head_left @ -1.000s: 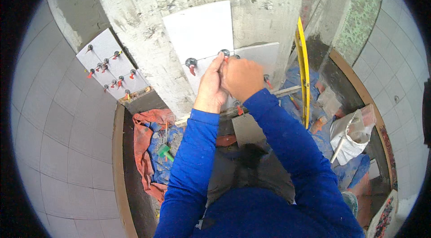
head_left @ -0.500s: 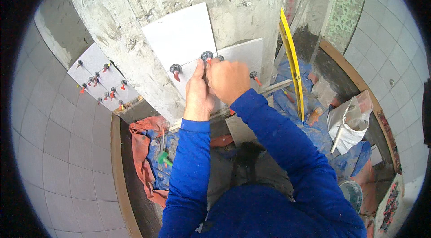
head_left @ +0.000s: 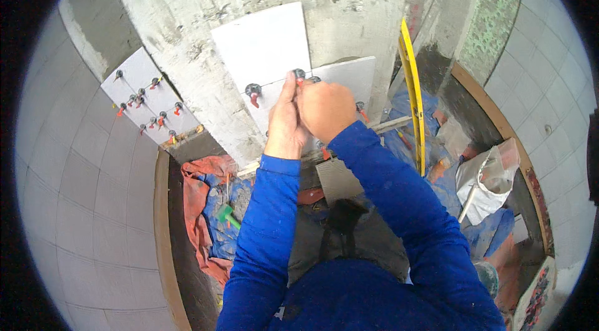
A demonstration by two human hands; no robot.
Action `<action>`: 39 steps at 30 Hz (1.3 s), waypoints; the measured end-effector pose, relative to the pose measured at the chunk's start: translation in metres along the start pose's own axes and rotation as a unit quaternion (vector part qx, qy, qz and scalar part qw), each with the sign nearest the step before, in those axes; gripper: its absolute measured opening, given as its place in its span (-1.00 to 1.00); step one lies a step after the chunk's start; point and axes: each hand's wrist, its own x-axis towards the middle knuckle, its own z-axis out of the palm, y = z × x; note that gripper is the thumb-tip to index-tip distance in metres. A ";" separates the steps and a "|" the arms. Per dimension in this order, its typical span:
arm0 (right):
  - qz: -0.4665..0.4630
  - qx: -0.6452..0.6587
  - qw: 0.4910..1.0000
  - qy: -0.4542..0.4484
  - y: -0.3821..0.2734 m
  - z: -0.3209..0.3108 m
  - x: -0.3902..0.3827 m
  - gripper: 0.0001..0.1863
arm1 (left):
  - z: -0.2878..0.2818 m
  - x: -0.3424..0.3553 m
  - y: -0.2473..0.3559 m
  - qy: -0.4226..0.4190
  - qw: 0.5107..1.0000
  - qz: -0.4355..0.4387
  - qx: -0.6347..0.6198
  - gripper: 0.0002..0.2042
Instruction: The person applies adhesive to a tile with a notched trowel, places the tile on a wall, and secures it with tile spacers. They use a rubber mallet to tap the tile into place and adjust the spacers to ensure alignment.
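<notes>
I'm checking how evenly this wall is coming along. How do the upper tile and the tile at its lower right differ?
Height: the upper tile reaches higher up the concrete; the lower-right tile stops well below its top edge.
Brightness: the upper tile looks brighter white, the lower-right tile slightly greyer.
View: the upper tile shows almost whole, while the right hand covers part of the lower-right tile.
Both are pale, flat tiles.
</notes>
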 end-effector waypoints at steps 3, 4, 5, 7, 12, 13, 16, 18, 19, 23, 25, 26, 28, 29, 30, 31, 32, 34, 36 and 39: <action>-0.023 -0.032 0.999 -0.005 -0.001 -0.002 0.000 -0.70 | 0.008 -0.001 0.008 0.007 0.999 -0.031 0.033 -0.80; -0.027 -0.042 0.999 -0.014 -0.001 -0.003 0.001 -0.65 | 0.010 -0.001 0.009 -0.007 0.998 -0.042 0.054 -0.80; -0.029 -0.052 0.998 -0.011 -0.001 -0.004 0.001 -0.66 | 0.011 0.001 0.012 0.001 0.997 -0.060 0.039 -0.81; -0.018 -0.074 0.997 -0.024 -0.002 -0.006 0.001 -0.66 | 0.010 0.003 0.012 -0.007 0.998 -0.064 0.017 -0.82; -0.002 -0.081 0.996 -0.041 -0.004 -0.008 0.003 -0.71 | 0.009 0.012 0.006 0.079 0.993 0.020 0.088 -0.85; -0.004 -0.087 0.996 -0.036 -0.004 -0.008 0.003 -0.72 | 0.009 0.014 0.005 0.092 0.991 0.028 0.091 -0.85; -0.012 -0.101 0.994 -0.035 -0.006 -0.009 0.004 -0.70 | 0.013 0.020 0.005 0.127 0.980 0.046 0.146 -0.82; -0.016 -0.088 0.995 -0.038 -0.007 -0.011 0.005 -0.77 | 0.014 0.012 0.006 0.111 0.977 0.056 0.172 -0.79; -0.009 -0.086 0.995 -0.049 -0.007 -0.014 0.005 -0.80 | 0.013 0.002 0.008 0.093 0.973 0.046 0.204 -0.77; 0.001 0.027 0.993 -0.119 0.008 -0.035 0.012 -0.67 | -0.003 -0.065 0.016 0.056 0.874 0.155 0.457 -0.61; 0.027 0.173 0.973 -0.148 0.026 -0.051 0.019 -0.60 | -0.014 -0.097 0.037 0.083 0.723 0.309 0.612 -0.74; 0.036 0.195 0.974 -0.106 0.034 -0.056 0.024 -0.60 | -0.017 -0.101 0.048 0.116 0.733 0.381 0.551 -0.74; 0.054 0.235 0.970 -0.024 0.050 -0.058 0.040 -0.58 | -0.024 -0.086 0.094 0.227 0.672 0.387 0.589 -0.74; 0.066 0.250 0.966 -0.007 0.056 -0.055 0.051 -0.61 | -0.027 -0.076 0.109 0.202 0.652 0.413 0.603 -0.72; 0.057 0.284 0.957 -0.002 0.062 -0.051 0.061 -0.60 | -0.030 -0.065 0.121 0.174 0.655 0.411 0.610 -0.72; 0.041 0.320 0.946 0.002 0.069 -0.045 0.072 -0.60 | -0.033 -0.055 0.128 0.146 0.655 0.416 0.614 -0.72; 0.042 0.350 0.936 0.001 0.074 -0.040 0.080 -0.60 | -0.035 -0.046 0.133 0.119 0.655 0.418 0.618 -0.72; 0.019 0.386 0.922 0.003 0.084 -0.027 0.089 -0.58 | -0.038 -0.035 0.138 0.103 0.654 0.404 0.632 -0.73; 0.029 0.383 0.923 0.003 0.091 -0.018 0.090 -0.58 | -0.039 -0.032 0.139 0.095 0.666 0.380 0.635 -0.74; 0.024 0.372 0.928 -0.006 0.097 -0.010 0.088 -0.69 | -0.039 -0.034 0.145 0.068 0.687 0.367 0.623 -0.75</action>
